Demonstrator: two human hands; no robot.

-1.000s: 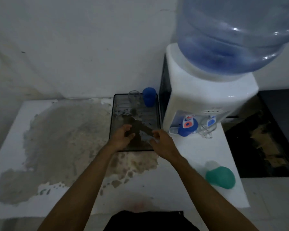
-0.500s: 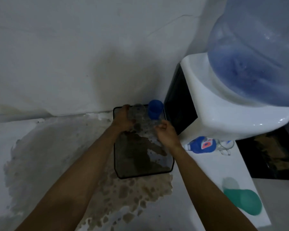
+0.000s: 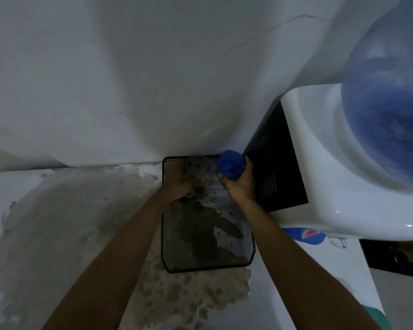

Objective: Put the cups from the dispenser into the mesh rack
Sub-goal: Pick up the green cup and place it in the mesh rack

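Note:
A black mesh rack (image 3: 206, 264) lies on the stained counter against the wall, left of the white water dispenser (image 3: 343, 186). My left hand (image 3: 180, 183) grips a clear glass cup (image 3: 197, 169) at the rack's far left corner. My right hand (image 3: 240, 186) grips a blue cup (image 3: 231, 164) at the far right corner, beside the dispenser's black side. Both cups stand upside down over the mesh. Under the dispenser's front, a blue cup (image 3: 304, 235) and a clear glass cup (image 3: 337, 241) show partly.
A large blue water bottle (image 3: 389, 110) sits on top of the dispenser. A green object (image 3: 376, 319) lies at the counter's near right edge. The wall stands right behind the rack. A dark surface (image 3: 396, 256) lies right of the counter.
Both hands reached from the rack's near edge to its far end and closed on the two cups there. The view moved closer and leftward.

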